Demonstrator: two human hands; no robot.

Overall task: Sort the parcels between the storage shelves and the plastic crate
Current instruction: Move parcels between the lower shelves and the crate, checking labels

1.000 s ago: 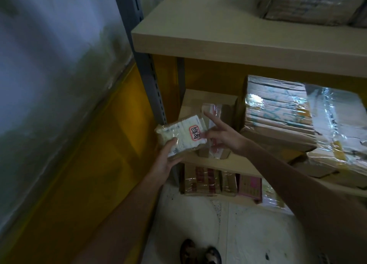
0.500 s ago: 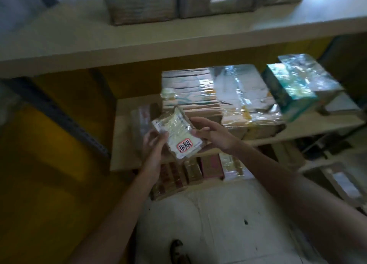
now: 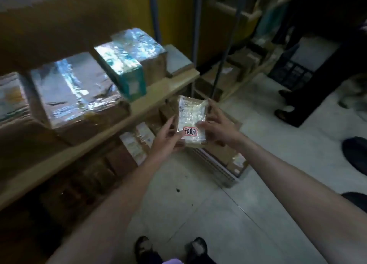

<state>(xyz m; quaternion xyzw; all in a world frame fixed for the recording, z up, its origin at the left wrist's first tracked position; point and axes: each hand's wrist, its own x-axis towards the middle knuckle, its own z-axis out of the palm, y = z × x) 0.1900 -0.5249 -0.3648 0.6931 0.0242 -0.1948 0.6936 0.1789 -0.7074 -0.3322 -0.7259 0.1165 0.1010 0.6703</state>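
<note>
— Since most of the left side is filled by the storage shelf, what is stacked on it?
— On its middle board a large cardboard box, bound in shiny tape, is set. Just right of it a teal-sided box is stood, touching a brown box behind. More parcels are packed on the tier beneath, too dim to be told apart.
— And the plastic crate?
— A pale ribbed plastic crate is set on the floor, just right of the shelf's lowest tier, with cardboard parcels lying in it. A dark crate is seen far right, beside another person's legs.
— Where is the small parcel found?
— It is held in mid-air between both hands, near the shelf's front edge and, as viewed, over the pale crate's far part. Its height above the crate cannot be told. It is wrapped in clear film.
— How are the fingers placed?
— By the left hand the parcel's left edge is gripped: the thumb is laid on the front, the fingers tucked behind. By the right hand the right edge is pinched, thumb on the front, one finger stretched along the side.
— Anything smaller?
— A red-framed label is stuck on the parcel's near end, beside the left thumb.
</note>
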